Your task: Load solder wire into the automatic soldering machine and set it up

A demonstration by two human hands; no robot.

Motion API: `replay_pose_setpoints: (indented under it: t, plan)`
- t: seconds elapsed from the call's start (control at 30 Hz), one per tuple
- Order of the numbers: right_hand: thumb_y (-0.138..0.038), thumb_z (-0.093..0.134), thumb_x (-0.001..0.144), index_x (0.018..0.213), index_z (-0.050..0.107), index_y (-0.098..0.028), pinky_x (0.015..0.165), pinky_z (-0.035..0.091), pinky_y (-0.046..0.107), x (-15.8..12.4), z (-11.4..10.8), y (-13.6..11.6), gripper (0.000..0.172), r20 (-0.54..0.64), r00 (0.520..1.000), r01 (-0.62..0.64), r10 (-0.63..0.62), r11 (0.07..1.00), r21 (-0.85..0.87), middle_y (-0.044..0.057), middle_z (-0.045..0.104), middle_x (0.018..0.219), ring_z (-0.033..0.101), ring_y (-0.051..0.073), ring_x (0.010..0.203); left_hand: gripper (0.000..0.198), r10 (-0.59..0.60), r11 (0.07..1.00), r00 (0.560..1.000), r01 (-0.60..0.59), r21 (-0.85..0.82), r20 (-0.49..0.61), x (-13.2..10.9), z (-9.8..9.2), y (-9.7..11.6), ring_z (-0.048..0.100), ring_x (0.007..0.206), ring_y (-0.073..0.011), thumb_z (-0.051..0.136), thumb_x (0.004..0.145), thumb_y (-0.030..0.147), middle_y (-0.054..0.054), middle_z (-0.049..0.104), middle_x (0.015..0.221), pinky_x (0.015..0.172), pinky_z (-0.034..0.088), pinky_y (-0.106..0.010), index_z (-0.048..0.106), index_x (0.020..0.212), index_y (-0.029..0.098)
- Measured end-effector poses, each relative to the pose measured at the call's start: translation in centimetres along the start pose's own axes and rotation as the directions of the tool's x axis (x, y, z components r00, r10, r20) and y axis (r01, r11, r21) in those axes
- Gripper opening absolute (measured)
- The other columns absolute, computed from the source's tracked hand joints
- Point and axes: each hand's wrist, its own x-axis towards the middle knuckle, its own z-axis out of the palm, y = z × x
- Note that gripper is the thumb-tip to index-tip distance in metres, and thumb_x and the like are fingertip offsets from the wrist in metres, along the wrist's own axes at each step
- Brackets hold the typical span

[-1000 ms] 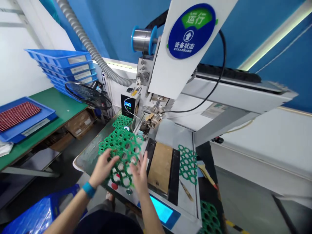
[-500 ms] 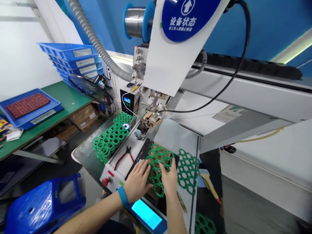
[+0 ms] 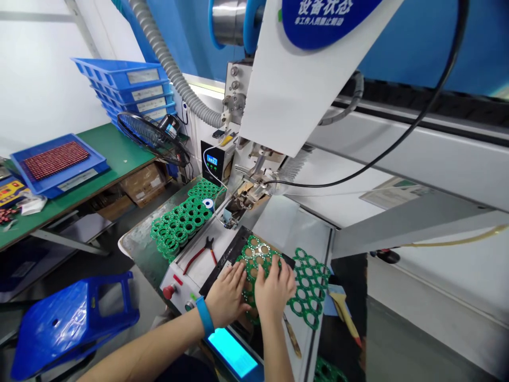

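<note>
A green circuit-board panel with round holes (image 3: 253, 245) lies in a black fixture (image 3: 237, 241) on the machine's bed. My left hand (image 3: 227, 296) rests on the panel's left edge, fingers stretched out, a blue band round the wrist. Across the panel's right part lies my right hand (image 3: 274, 286), its fingers spread flat and covering several holes. Just right of the fixture is a second green panel (image 3: 308, 284), flat on the bed. Red-handled cutters (image 3: 201, 253) lie left of the fixture. The soldering head (image 3: 248, 193) sits behind the panel.
Stacked green panels (image 3: 181, 225) stand on the left. A brush (image 3: 345, 313) and a thin worn strip (image 3: 292, 337) lie to the right. Near the front edge are a red button (image 3: 168, 291) and a lit screen (image 3: 233, 353). A blue stool (image 3: 71, 323) stands lower left.
My right hand has shifted from gripping around the panel's right side to lying flatter over it. My left hand stays at the left edge. The camera view has moved slightly.
</note>
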Motion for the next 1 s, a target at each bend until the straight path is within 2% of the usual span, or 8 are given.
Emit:
replay_pose_setpoints:
  t: [0.1,0.23,0.53,0.67,0.73,0.83,0.93,1.0]
  plan:
    - [-0.049,0.024,0.091,0.129,0.045,-0.006,0.102,0.031,0.048,0.9,1.3,0.4,0.061,0.2,0.952,0.229,-0.232,0.973,0.038,0.021,0.04,0.137,0.029,0.031,0.13,0.081,-0.014,1.0,1.0,0.014,0.017,-0.001,-0.1,0.5,0.1,0.013,0.138,-0.0272,0.032,0.085,0.06,-0.02,0.02,0.147,0.113,0.019,-0.04,0.024,0.139,0.001]
    - [-0.056,0.016,0.09,0.135,0.033,0.003,0.107,0.024,0.047,1.1,2.8,0.5,0.076,0.348,0.91,0.254,-0.225,0.966,-0.042,0.024,0.031,0.142,0.024,0.031,0.134,0.086,-0.016,1.0,1.0,0.016,0.016,-0.017,-0.4,1.0,0.1,0.013,0.138,-0.0283,0.032,0.083,0.063,-0.02,0.017,0.147,0.113,0.019,-0.04,0.021,0.14,-0.001]
    - [-0.056,0.014,0.09,0.136,0.028,0.006,0.109,0.021,0.047,1.1,3.1,0.1,0.079,0.328,0.929,0.197,-0.173,0.979,-0.043,0.026,0.027,0.142,0.022,0.03,0.135,0.088,0.002,0.991,1.0,0.002,-0.136,0.026,0.1,-0.8,-0.4,0.013,0.138,-0.0273,0.04,0.081,0.062,-0.02,0.02,0.147,0.113,0.02,-0.042,0.019,0.14,0.001]
    - [-0.055,0.015,0.09,0.138,0.026,0.004,0.108,0.025,0.046,1.1,2.7,0.8,0.076,0.255,0.945,0.203,-0.204,0.979,0.03,0.025,0.029,0.142,0.021,0.028,0.136,0.064,-0.018,0.932,1.0,0.024,-0.361,0.019,-3.4,-4.4,-0.5,0.018,0.138,-0.0251,0.043,0.087,0.043,-0.012,0.024,0.149,0.113,0.018,-0.045,0.024,0.141,0.015]
    - [-0.054,0.018,0.091,0.139,0.027,0.0,0.109,0.026,0.043,1.2,2.2,1.0,0.072,0.268,0.926,0.262,-0.266,0.964,0.053,0.02,0.027,0.145,0.019,0.025,0.136,0.048,-0.147,0.838,0.988,0.145,-0.525,0.037,-6.4,-5.2,-0.9,0.031,0.133,-0.022,0.037,0.089,0.038,-0.007,0.037,0.143,0.112,0.022,-0.041,0.035,0.135,0.024]
    - [-0.057,0.022,0.089,0.14,0.028,-0.005,0.109,0.026,0.04,1.5,1.8,0.9,0.072,0.388,0.861,0.338,-0.33,0.94,0.05,0.013,0.025,0.147,0.02,0.025,0.136,0.038,-0.434,0.522,0.864,0.472,-0.711,0.256,-11.0,-3.4,-2.4,0.056,0.103,-0.0204,0.032,0.09,0.044,-0.007,0.063,0.109,0.093,0.043,-0.032,0.057,0.107,0.022]
    - [-0.059,0.021,0.089,0.141,0.026,-0.007,0.109,0.025,0.043,1.6,2.1,0.7,0.074,0.466,0.828,0.352,-0.313,0.936,0.003,0.01,0.024,0.147,0.022,0.026,0.136,0.042,-0.474,0.257,0.701,0.689,-0.678,0.533,-14.1,1.1,-4.9,0.06,0.074,-0.0207,0.035,0.084,0.05,-0.006,0.063,0.075,0.07,0.047,-0.031,0.059,0.078,0.016]
    - [-0.06,0.02,0.088,0.141,0.025,-0.007,0.109,0.024,0.044,1.5,2.5,0.5,0.075,0.461,0.834,0.356,-0.302,0.934,-0.032,0.01,0.025,0.147,0.022,0.027,0.135,0.039,-0.534,0.144,0.619,0.738,-0.66,0.576,-15.0,4.1,-6.6,0.06,0.071,-0.0219,0.044,0.077,0.053,-0.005,0.063,0.078,0.068,0.047,-0.033,0.058,0.086,0.018]
